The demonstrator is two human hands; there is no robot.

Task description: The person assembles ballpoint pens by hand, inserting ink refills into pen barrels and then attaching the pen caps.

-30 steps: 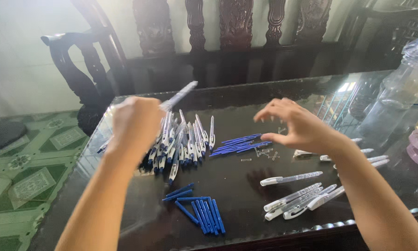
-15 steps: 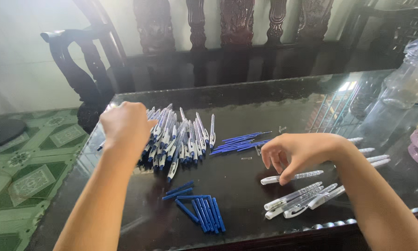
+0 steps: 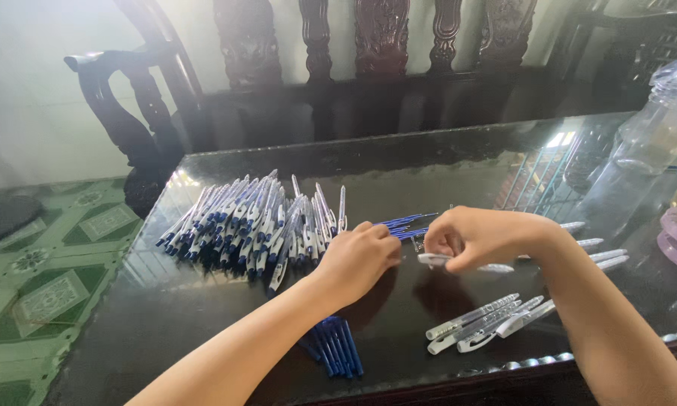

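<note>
I see my right hand [image 3: 483, 239] near the middle of the dark glass-topped table [image 3: 165, 316], fingers pinched narrow around a clear plastic pen barrel with a white tip [image 3: 459, 262] that lies just above the glass. My left hand [image 3: 359, 259] sits just beside it, fingers curled in; I cannot tell whether it holds anything. Toward the table's left edge lies a big heap of assembled white-and-blue pens [image 3: 252, 225]. A loose row of thin blue refills [image 3: 402, 224] lies behind my hands, and a bundle of blue pen parts [image 3: 337, 347] rests by the near edge. Clear barrels [image 3: 485, 322] lie near the near right corner. A clear plastic jar [image 3: 647, 143] stands at the right edge.
</note>
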